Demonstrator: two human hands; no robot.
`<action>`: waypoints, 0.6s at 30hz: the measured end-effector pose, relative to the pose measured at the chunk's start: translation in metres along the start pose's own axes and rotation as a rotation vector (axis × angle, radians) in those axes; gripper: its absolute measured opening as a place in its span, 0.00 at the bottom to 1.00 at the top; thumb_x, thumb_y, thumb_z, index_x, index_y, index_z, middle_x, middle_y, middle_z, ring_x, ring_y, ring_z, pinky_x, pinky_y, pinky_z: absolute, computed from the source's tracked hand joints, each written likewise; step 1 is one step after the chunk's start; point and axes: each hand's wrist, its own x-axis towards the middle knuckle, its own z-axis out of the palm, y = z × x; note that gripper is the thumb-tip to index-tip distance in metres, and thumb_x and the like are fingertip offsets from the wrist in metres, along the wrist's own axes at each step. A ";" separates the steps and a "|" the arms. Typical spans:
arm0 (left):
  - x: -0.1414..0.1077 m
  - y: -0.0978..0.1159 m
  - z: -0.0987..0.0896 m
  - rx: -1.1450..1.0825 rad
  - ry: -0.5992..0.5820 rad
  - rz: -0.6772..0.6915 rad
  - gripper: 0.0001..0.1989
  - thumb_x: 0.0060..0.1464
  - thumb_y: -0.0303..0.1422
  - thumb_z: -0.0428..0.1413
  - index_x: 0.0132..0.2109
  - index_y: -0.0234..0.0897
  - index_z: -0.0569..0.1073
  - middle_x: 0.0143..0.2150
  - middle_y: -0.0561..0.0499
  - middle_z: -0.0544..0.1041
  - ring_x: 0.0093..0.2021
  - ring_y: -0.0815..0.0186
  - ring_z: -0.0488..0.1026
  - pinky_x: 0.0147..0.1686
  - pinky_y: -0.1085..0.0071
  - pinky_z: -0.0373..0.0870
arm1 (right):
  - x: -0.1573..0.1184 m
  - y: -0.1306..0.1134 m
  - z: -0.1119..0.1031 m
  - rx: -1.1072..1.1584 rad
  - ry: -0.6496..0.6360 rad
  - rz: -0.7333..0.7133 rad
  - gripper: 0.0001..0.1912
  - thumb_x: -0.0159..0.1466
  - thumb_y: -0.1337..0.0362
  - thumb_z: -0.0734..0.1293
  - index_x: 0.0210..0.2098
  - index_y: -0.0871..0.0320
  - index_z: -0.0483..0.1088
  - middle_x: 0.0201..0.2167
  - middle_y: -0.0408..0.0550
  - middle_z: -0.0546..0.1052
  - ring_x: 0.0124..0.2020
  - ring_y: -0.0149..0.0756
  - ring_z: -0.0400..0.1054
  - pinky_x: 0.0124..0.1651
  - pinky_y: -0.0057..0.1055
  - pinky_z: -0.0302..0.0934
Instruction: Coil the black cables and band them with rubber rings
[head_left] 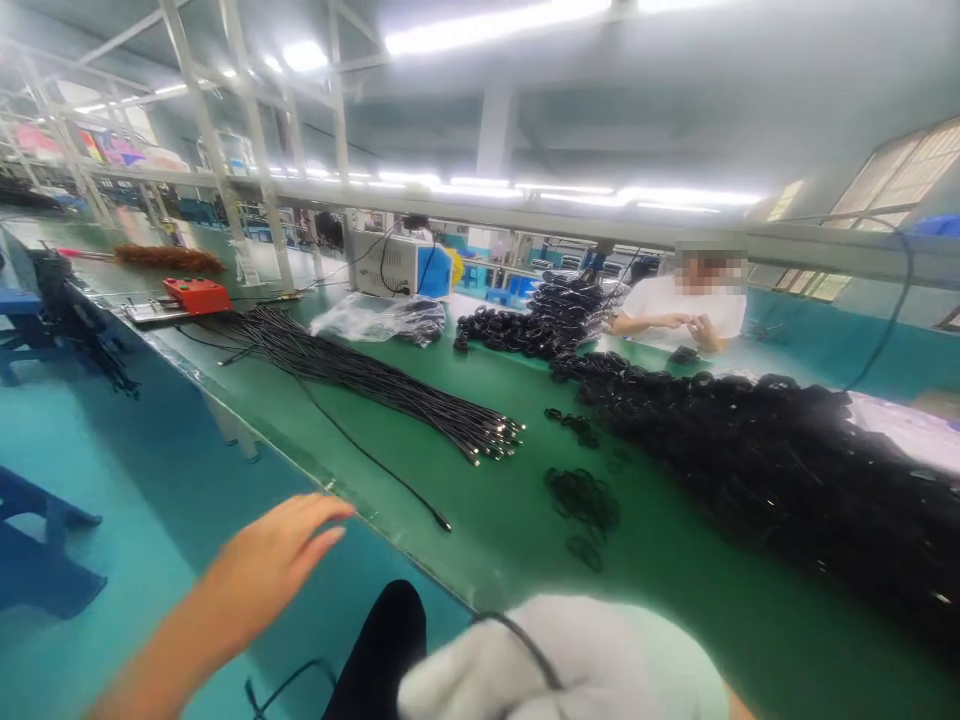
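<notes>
Gloved right hand (592,660) — cable (521,640) across, grip unclear | left hand (277,545) — half-curled, empty | green tabletop (495,520) | teal floor (82,430)

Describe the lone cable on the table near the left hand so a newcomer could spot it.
Find the long green tabletop, then the thick bundle of black cables on it. Between that bundle and the table's edge by the left hand runs the lone cable, a thin black strand. Its plug lies apart from the bundle's clustered shiny tips.

1. This is a factory workshop handling cables.
2. A long green workbench (495,515) bears bundled black cables (375,375) and heaped coils (757,460).
3. Strip lights (495,28) run overhead; a co-worker (682,312) is opposite.
</notes>
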 end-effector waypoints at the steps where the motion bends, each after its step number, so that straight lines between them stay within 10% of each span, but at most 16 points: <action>1: 0.012 0.036 -0.005 -0.148 -0.012 0.117 0.17 0.59 0.40 0.45 0.50 0.44 0.73 0.52 0.50 0.74 0.54 0.58 0.68 0.54 0.61 0.63 | 0.000 -0.002 0.004 0.038 -0.029 0.001 0.22 0.54 0.54 0.71 0.44 0.59 0.74 0.48 0.53 0.74 0.53 0.48 0.65 0.53 0.35 0.61; 6: 0.041 0.158 0.001 -0.578 -0.505 0.529 0.15 0.61 0.36 0.45 0.50 0.41 0.72 0.42 0.52 0.76 0.41 0.66 0.72 0.41 0.74 0.68 | -0.006 0.014 0.008 0.348 0.046 -0.014 0.28 0.57 0.51 0.65 0.47 0.68 0.69 0.41 0.65 0.76 0.40 0.49 0.74 0.46 0.49 0.64; 11: 0.056 0.179 0.022 -0.423 -0.406 0.525 0.06 0.55 0.31 0.53 0.36 0.41 0.76 0.32 0.56 0.73 0.32 0.71 0.69 0.32 0.77 0.62 | -0.016 0.046 0.002 0.718 0.128 -0.030 0.27 0.54 0.56 0.69 0.45 0.71 0.67 0.36 0.66 0.77 0.34 0.51 0.75 0.47 0.60 0.57; 18: 0.086 0.188 0.022 -0.468 -0.482 0.530 0.06 0.55 0.31 0.54 0.32 0.37 0.74 0.30 0.57 0.71 0.31 0.72 0.67 0.32 0.77 0.62 | -0.011 0.048 -0.013 0.882 0.153 -0.196 0.45 0.50 0.31 0.59 0.43 0.69 0.66 0.37 0.61 0.74 0.44 0.57 0.69 0.52 0.63 0.49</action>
